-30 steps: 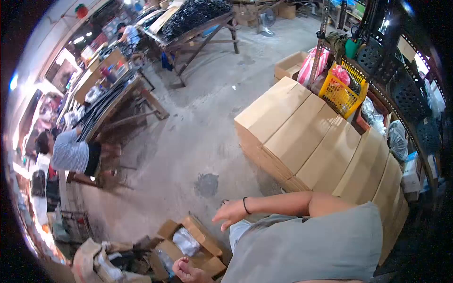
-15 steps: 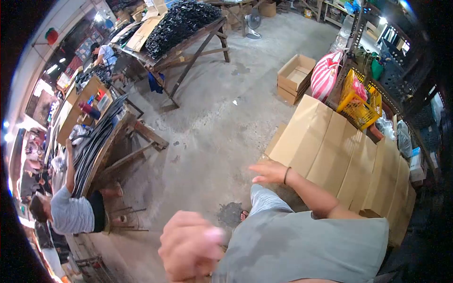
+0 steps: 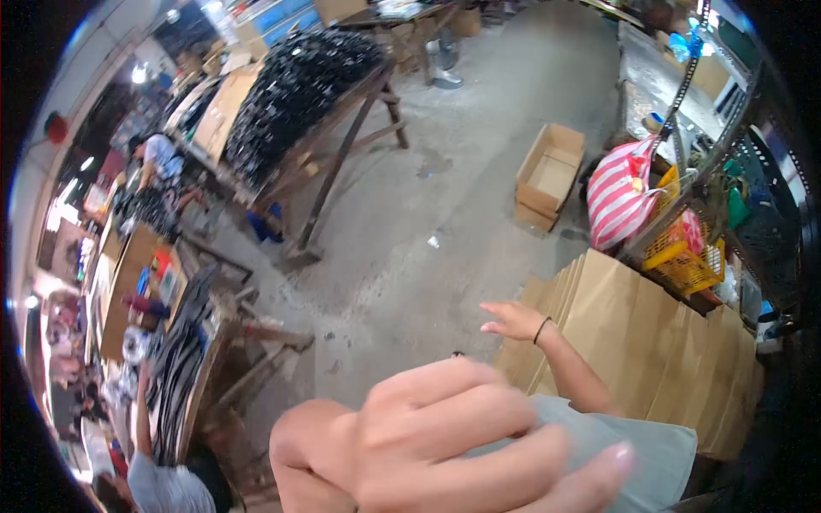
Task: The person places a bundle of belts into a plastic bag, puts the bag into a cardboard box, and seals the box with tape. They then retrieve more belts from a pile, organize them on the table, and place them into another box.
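Both hands were empty, fingers spread: right hand (image 3: 511, 320) reached over the boxes (image 3: 637, 338), whose long axes ran floorward; left hand (image 3: 453, 445) blurred close.

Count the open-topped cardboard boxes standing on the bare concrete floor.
1. The open cardboard box stands on the floor, just left of the striped red-and-white bag. The closed cartons stacked by the right hand don't count. Others may be hidden behind the left hand.
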The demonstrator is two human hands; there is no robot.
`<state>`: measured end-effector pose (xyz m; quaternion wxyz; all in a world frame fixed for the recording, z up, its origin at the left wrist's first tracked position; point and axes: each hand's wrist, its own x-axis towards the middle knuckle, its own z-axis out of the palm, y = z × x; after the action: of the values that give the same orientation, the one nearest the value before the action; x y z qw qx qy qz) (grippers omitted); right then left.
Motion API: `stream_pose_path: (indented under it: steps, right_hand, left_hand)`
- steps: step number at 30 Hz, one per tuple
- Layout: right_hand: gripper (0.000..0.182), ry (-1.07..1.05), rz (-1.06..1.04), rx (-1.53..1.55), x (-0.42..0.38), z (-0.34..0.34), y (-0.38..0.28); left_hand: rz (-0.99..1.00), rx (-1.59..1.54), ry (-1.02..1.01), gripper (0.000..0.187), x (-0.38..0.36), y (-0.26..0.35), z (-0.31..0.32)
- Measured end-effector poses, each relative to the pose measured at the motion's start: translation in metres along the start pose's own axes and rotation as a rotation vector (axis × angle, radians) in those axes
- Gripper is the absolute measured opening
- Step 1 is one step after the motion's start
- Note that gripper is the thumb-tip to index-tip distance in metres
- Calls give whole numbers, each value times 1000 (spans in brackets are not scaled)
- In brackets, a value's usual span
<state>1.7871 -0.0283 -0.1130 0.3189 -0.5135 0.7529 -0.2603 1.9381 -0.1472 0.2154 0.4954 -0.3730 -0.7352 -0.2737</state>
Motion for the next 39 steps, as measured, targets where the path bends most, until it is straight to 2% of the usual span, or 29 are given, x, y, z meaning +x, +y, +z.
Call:
stream_pose_path:
  steps: [1, 2, 4, 5, 7, 11, 13, 14, 16, 18, 20, 21, 22, 23, 24, 25, 26, 27, 28, 29, 30, 31, 32, 34, 36, 37, 39]
  right_hand:
    - [59, 53, -16, -36, 13, -18, -1]
    - [59, 77, 12, -46, 23, -33, -1]
    - [58, 98, 60, -44, 46, -61, -1]
    - [58, 107, 81, -47, 57, -73, -4]
    - [58, -1, 160, -86, 88, -100, -8]
    - [57, 43, 164, -96, 160, -128, 31]
    - [57, 130, 224, 137, 186, -137, 55]
    - [57, 166, 256, 148, 195, -142, 74]
    - [59, 102, 544, -170, 193, -142, 115]
    - [59, 123, 733, 23, 180, -151, 146]
    - [61, 408, 939, 274, 159, -138, 173]
    - [61, 437, 980, 322, 153, -136, 174]
    - [60, 438, 1120, 327, 148, -138, 178]
    - [59, 425, 1251, 326, 148, -139, 182]
    - [59, 429, 1270, 354, 153, -133, 190]
    - [57, 371, 1307, 382, 167, -127, 202]
    - [54, 311, 1338, 411, 180, -121, 220]
    - [54, 303, 1340, 436, 197, -109, 239]
    - [50, 412, 1279, 498, 221, -94, 262]
    - [45, 516, 1219, 564, 241, -84, 283]
    - [45, 499, 1221, 587, 260, -86, 309]
    - [46, 500, 1207, 579, 286, -92, 334]
    - [47, 490, 1198, 592, 315, -88, 342]
    - [51, 432, 1383, 765, 358, -140, 360]
    - [53, 695, 1347, 676, 392, -135, 410]
    - [55, 733, 1379, 701, 405, -152, 422]
    - [60, 757, 1441, 675, 426, -180, 462]
  left_hand:
    - [-108, -4, -28, 28, 3, -10, -9]
    - [-88, -33, -16, 28, 2, -17, -22]
    - [-485, -12, -210, 18, -3, -39, -44]
    - [-478, -34, -205, 18, -10, -67, -42]
    - [76, -99, -20, 29, -20, -136, -32]
    - [66, -194, 116, 27, -23, -231, -24]
    - [236, -248, 138, 28, -32, -289, -27]
    - [251, -295, 142, 28, -28, -312, -31]
    - [40, -393, 154, 31, -18, -345, -36]
    - [89, -465, 111, 33, -20, -398, -37]
    - [122, -540, 53, 36, -30, -448, -30]
    - [42, -521, 75, 22, -40, -473, -22]
    - [-41, -484, 98, 17, -47, -495, -15]
    - [-202, -512, 45, 15, -49, -520, -12]
    - [-300, -384, 1, 14, -53, -543, 1]
    - [-296, -412, -104, 11, -57, -584, 10]
    - [-409, -347, -215, 14, -73, -618, 23]
    - [-531, -323, -288, 18, -89, -652, 43]
    - [-629, -249, -374, 21, -113, -689, 61]
    - [-817, -213, -457, 23, -139, -719, 77]
    - [-921, -104, -563, 25, -171, -746, 90]
    - [-930, -7, -690, 28, -208, -769, 101]
    - [-1013, 46, -800, 32, -251, -782, 102]
    - [-1387, 41, -975, 38, -333, -790, 109]
    - [-1377, 80, -1295, 56, -428, -780, 112]
    - [-1412, 68, -1313, 56, -429, -776, 121]
    - [-1531, -4, -1735, 75, -426, -771, 151]
